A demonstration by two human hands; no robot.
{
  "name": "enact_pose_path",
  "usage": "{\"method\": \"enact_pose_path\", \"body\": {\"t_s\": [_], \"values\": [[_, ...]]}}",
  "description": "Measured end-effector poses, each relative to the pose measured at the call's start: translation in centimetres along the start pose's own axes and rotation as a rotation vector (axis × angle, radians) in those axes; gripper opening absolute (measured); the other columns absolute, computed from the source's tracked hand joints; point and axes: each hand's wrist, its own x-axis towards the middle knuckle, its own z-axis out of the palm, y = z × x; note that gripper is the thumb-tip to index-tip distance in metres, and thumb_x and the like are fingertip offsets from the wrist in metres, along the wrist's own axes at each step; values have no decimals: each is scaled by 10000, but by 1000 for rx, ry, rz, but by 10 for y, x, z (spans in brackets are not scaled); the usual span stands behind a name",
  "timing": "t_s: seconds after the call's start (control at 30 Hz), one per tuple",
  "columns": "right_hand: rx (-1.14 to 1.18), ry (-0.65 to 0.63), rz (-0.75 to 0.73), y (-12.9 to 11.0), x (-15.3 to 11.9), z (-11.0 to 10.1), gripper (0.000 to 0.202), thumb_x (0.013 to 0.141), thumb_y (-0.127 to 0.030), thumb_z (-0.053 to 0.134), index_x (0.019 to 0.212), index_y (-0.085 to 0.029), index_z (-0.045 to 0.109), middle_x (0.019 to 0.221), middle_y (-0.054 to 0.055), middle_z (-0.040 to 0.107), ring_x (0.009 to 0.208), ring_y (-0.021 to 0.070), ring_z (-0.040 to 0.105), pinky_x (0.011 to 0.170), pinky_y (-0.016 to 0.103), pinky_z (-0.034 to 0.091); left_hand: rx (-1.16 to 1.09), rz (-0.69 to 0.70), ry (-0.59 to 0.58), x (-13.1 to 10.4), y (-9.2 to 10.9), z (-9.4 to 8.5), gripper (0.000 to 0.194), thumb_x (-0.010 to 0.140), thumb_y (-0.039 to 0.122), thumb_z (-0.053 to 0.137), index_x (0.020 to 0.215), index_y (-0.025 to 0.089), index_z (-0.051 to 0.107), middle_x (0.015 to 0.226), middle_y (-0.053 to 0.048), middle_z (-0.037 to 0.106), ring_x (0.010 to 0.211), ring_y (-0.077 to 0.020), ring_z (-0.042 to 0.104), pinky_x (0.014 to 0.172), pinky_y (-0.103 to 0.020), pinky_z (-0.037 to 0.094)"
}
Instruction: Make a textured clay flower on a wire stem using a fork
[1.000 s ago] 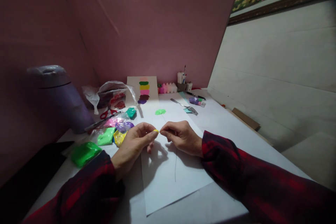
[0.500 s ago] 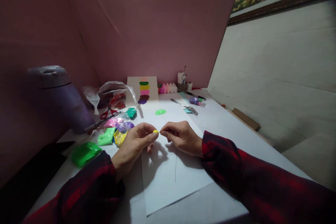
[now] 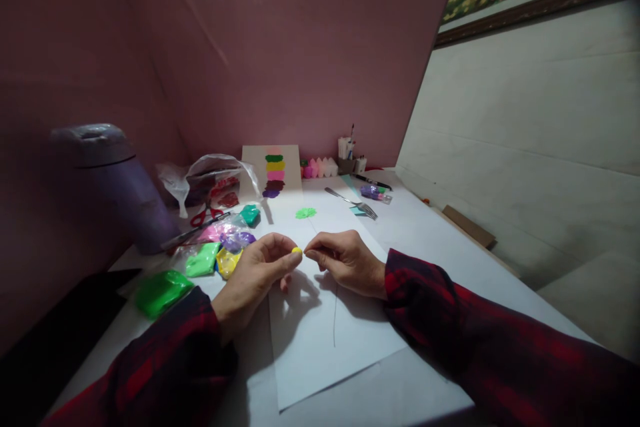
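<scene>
Between the thumb and fingertips of my left hand [image 3: 263, 270] is a small ball of yellow clay [image 3: 297, 251]. My right hand [image 3: 346, 260] is closed in a pinch just to the right of the ball; whatever its fingertips hold is too small to make out. Both hands are above a white sheet of paper [image 3: 320, 367]. On that sheet, a thin drawn line [image 3: 335, 323] runs below my right hand, and a light green clay patch [image 3: 306, 213] lies beyond the fingers.
At left are bagged clay packets [image 3: 203, 260], red scissors [image 3: 200, 217] and a purple bottle [image 3: 120, 187]. A fork [image 3: 353, 203], a pen [image 3: 373, 182] and a small purple packet [image 3: 375, 194] lie at right. Behind stand a colour-striped card [image 3: 250, 177] and a brush holder [image 3: 346, 165].
</scene>
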Motion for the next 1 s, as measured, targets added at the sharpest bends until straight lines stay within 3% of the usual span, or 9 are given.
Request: {"method": "enact_pose_path", "body": {"t_s": [0.17, 0.5, 0.67, 0.73, 0.87, 1.0], "values": [[8, -6, 11, 1, -1, 0, 119, 904, -180, 605, 840, -134, 694, 582, -12, 617, 518, 90, 534, 556, 211, 427, 26, 5, -25, -2, 1, 1, 412, 802, 528, 676, 729, 133, 582, 682, 8, 577, 524, -69, 480, 489, -210, 388], [1, 0, 0, 0, 0, -1, 102, 888, -168, 613, 849, -142, 703, 587, -16, 615, 529, 97, 528, 544, 210, 427, -13, -22, -8, 1, 2, 0, 468, 572, 416, 878, 818, 149, 583, 666, 32, 580, 540, -89, 498, 482, -219, 419], [3, -13, 10, 0, -1, -2, 117, 906, -187, 603, 847, -145, 695, 582, -17, 617, 524, 95, 532, 552, 212, 434, 38, 7, -20, 0, 1, 1, 383, 784, 507, 704, 752, 144, 585, 636, 22, 558, 514, -74, 474, 497, -214, 383], [1, -17, 7, 0, -1, -1, 122, 910, -194, 602, 849, -145, 695, 590, -15, 619, 528, 95, 533, 557, 213, 434, 34, 11, -34, 0, 2, 1, 385, 802, 511, 680, 762, 135, 605, 672, 4, 583, 526, -74, 476, 498, -213, 377], [1, -18, 1, 0, -1, 0, 122, 909, -189, 601, 854, -140, 697, 600, -13, 618, 526, 92, 524, 552, 212, 429, 18, -20, -39, -1, 3, 0, 377, 694, 411, 797, 880, 130, 629, 719, -7, 620, 564, -86, 498, 513, -215, 399], [2, -12, -3, 0, -1, 0, 102, 893, -167, 610, 865, -140, 703, 602, -12, 618, 538, 98, 529, 547, 211, 429, -8, -33, -22, 0, 5, 0, 418, 604, 371, 858, 847, 155, 596, 721, 14, 599, 572, -97, 511, 511, -227, 421]]}}
